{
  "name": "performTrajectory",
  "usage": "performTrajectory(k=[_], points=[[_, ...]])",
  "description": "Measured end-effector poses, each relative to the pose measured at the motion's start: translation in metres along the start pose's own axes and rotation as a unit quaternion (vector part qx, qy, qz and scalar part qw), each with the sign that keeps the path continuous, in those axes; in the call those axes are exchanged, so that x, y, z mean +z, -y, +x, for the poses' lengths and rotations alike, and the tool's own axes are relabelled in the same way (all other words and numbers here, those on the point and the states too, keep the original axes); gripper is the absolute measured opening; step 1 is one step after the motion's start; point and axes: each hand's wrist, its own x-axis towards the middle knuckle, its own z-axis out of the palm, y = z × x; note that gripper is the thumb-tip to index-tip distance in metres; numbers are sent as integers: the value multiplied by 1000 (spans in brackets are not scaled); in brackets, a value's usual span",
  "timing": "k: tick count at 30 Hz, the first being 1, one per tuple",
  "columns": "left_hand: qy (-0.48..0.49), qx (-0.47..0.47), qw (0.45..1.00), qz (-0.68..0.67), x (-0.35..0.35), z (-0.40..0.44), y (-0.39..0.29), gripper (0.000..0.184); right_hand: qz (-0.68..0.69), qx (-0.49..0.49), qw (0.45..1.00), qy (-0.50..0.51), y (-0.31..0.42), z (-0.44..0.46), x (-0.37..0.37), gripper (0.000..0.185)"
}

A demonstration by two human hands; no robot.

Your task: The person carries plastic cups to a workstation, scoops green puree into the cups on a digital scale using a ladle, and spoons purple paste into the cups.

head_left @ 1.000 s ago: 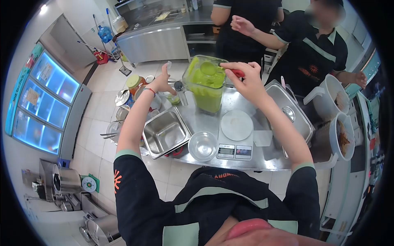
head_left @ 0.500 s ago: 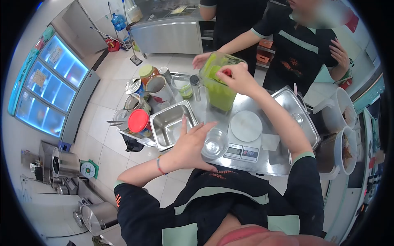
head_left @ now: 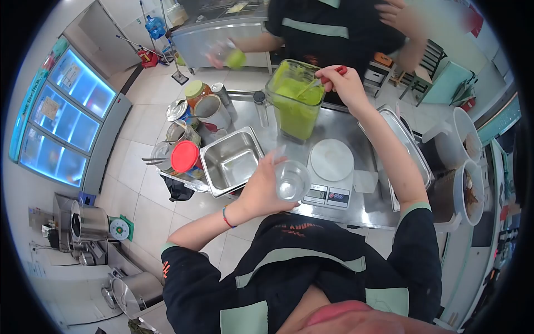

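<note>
My left hand [head_left: 261, 186] is closed around the side of a clear plastic cup [head_left: 293, 181], which shows no contents. My right hand [head_left: 346, 89] grips a red-handled utensil [head_left: 317, 82] over the rim of a clear square jug [head_left: 297, 119]. The utensil's lower end dips into the thick green mixture [head_left: 292, 89] that fills much of this jug. A digital kitchen scale [head_left: 332, 161] with a round white plate stands just right of the cup. Left of my left hand is a steel pan [head_left: 231, 161].
Cans and jars, one with a red lid [head_left: 186, 157], crowd the table's left end. A small clear bottle [head_left: 261, 109] stands beside the jug. At right are a steel tray [head_left: 400, 139] and plastic pitchers [head_left: 445, 195]. Across the table, a co-worker's blurred hand [head_left: 219, 54] holds a green-filled cup.
My left hand has closed on the clear cup. My right hand has drawn up and right, with the utensil more exposed. The co-worker has lifted the green-filled cup off the table.
</note>
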Motion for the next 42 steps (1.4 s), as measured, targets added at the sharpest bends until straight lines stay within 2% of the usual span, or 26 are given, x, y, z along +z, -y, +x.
performTrajectory(k=[3, 5, 7, 8, 9, 11, 15, 17, 19, 21, 23, 26, 27, 29, 30, 32, 34, 35, 37, 41, 42], points=[[-49, -22, 998, 15, -11, 6, -1, 115, 26, 40, 998, -36, -12, 5, -14, 22], [-57, -12, 998, 17, -18, 13, 5, 119, 40, 33, 997, -62, -14, 8, -19, 22], [27, 1, 970, 241, -24, 19, 1, 123, 28, 7, 998, -65, -15, 8, -19, 22], [37, -6, 989, 143, -19, 22, 13, 124, 10, -14, 997, -72, -19, 10, -19, 21], [40, -5, 989, 143, -18, 23, 13, 124, 10, -13, 997, -75, -20, 8, -19, 21], [59, -57, 993, 87, -19, 27, 11, 125, -10, -78, 992, -94, -14, 3, -15, 23], [28, -53, 995, 85, -26, 27, 12, 125, -60, -118, 991, -23, -9, -6, -17, 24], [9, -2, 999, 49, -33, 30, 16, 123, -40, -107, 993, -28, -6, -9, -17, 25], [1, 27, 998, 49, -42, 33, 12, 119, 14, -48, 997, -65, -8, -4, -20, 25], [-8, 56, 997, 50, -51, 37, -3, 115, 29, -41, 996, -73, -8, -5, -20, 25], [16, 70, 987, 144, -62, 40, -27, 103, 9, -23, 997, -73, -6, -7, -18, 25], [-23, 97, 990, 96, -70, 53, -28, 97, -2, -33, 996, -79, -11, -7, -20, 25], [-24, 94, 991, 97, -72, 56, -28, 97, 4, -39, 996, -78, -13, -6, -21, 25], [-46, 148, 973, 171, -76, 66, -27, 100, 7, -25, 996, -86, -11, -8, -18, 24], [-39, 118, 975, 185, -75, 68, -27, 101, 17, -29, 996, -82, -16, -6, -19, 23], [-35, 117, 969, 212, -69, 72, -23, 100, 27, -25, 996, -83, -18, -7, -19, 23], [-27, 101, 961, 255, -65, 77, -21, 103, 51, -69, 993, -77, -16, -10, -17, 22], [-15, 95, 964, 248, -66, 77, -24, 103, 33, -63, 994, -85, -15, -10, -18, 21], [-76, 74, 983, 148, -77, 80, -33, 110, 44, -53, 993, -96, -14, -11, -21, 21], [-75, 32, 981, 174, -105, 88, -43, 115, 37, -41, 992, -110, -16, -10, -27, 22], [-58, -4, 988, 142, -112, 92, -43, 114, 28, -36, 992, -117, -18, -10, -28, 22]])
